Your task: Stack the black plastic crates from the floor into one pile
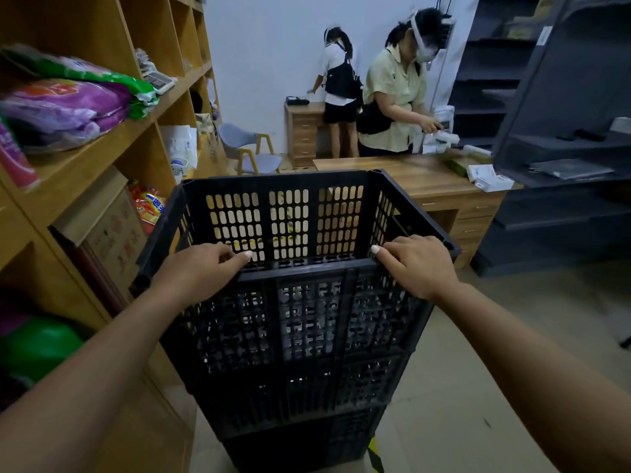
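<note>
A tall pile of black perforated plastic crates (307, 370) stands on the floor right in front of me. The top crate (290, 216) is empty and open upward. My left hand (201, 271) grips its near rim on the left, thumb over the edge. My right hand (416, 264) grips the same near rim on the right, fingers curled over it. Lower crates in the pile show beneath, down to the floor.
Wooden shelving (112, 138) with bags and a cardboard box runs close along the left. A wooden desk (426, 186) stands behind the pile, dark metal shelves (563, 165) on the right. Two people (392, 97) stand at the back. Tiled floor (478, 370) lies to the right.
</note>
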`<state>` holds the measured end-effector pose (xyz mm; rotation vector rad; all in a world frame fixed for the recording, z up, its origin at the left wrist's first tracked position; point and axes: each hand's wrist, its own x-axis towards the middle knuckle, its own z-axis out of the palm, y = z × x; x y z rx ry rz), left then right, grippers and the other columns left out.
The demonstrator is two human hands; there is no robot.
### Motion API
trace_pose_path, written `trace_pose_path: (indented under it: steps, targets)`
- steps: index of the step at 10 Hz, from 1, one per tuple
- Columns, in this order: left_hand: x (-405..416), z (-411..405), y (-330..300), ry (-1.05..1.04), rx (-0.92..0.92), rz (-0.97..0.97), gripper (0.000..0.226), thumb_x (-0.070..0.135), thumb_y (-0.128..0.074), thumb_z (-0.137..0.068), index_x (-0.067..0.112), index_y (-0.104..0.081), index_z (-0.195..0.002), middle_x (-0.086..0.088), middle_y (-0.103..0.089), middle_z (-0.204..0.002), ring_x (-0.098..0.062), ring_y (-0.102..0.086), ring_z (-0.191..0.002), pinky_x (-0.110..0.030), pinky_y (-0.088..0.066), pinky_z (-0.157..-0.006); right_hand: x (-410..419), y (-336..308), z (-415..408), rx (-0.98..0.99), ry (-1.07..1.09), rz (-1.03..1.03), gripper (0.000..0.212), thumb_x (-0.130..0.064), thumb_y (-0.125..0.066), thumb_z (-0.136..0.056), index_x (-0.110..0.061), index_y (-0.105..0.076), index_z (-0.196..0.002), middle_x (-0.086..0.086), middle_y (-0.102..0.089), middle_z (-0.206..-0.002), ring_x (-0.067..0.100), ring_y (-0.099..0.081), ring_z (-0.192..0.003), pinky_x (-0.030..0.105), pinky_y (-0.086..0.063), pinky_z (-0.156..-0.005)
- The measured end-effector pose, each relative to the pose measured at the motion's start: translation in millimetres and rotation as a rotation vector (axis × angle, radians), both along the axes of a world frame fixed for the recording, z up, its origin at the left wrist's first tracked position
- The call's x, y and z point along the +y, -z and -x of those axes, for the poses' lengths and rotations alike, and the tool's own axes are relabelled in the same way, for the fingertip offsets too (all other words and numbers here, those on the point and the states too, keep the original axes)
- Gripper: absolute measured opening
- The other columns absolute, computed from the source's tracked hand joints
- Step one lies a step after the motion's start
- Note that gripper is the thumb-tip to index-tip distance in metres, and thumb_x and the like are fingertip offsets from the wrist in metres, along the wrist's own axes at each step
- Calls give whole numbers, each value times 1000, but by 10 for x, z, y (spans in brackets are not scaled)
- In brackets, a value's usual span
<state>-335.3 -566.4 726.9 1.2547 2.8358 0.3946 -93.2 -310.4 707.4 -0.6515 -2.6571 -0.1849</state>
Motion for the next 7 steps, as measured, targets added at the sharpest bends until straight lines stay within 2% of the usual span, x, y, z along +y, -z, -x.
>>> trace_pose_path:
  steps: [1,2,3,4,5,6,7]
  targets:
    - [14,13,26,-8,-32,-27,57,72,-30,-87,27,-64,-95,3,-65,-81,-14,-60,-74,-37,-53,-71,-2,4,28,-11,26,-12,51,-57,-12,-95,-33,-47,-66,-8,-57,-71,14,-48,-68,30,-20,-65]
    - [8,37,44,-7,-47,-75,59,73,-31,-86,25,-65,-94,3,-65,-85,-15,-60,-76,-40,-53,-73,-9,-10,12,-33,56,-6,61,-59,-10,-93,-29,-60,-76,-8,-62,-82,17,-57,-85,32,-27,-70]
    - [-2,26,39,14,-63,-75,61,71,-31,-87,22,-65,-98,1,-66,-91,-17,-60,-80,-37,-52,-74,-44,-53,-4,-118,84,37,68,-60,-8,-92,-30,-67,-105,-2,-66,-108,21,-55,-109,38,-35,-90]
    - [0,-2,-26,-25,15,37,64,70,-27,-89,19,-65,-97,-3,-67,-92,-22,-61,-83,-36,-49,-72,-122,-98,-36,-140,142,112,57,-56,-17,-96,-27,-56,-127,3,-58,-129,24,-44,-126,44,-30,-105]
    - [29,-116,-170,-20,211,81,63,68,-26,-90,18,-62,-79,-1,-63,-74,-20,-58,-69,-33,-48,-67,-286,-180,-211,-53,108,171,53,-54,-28,-97,-23,-49,-135,5,-54,-135,23,-42,-130,41,-31,-108]
    - [244,-365,-356,28,321,-4,61,65,-28,-92,18,-60,-71,-1,-61,-68,-20,-58,-62,-31,-51,-63,-401,-373,-654,22,57,178,49,-50,-41,-95,-23,-48,-136,2,-55,-134,19,-44,-128,36,-34,-106]
    - [629,-724,-561,63,264,-78,65,64,-24,-92,15,-57,-66,-2,-59,-65,-22,-57,-59,-29,-48,-59,-423,-615,-1265,77,113,138,45,-47,-48,-93,-25,-52,-132,-2,-58,-129,16,-46,-124,32,-37,-101]
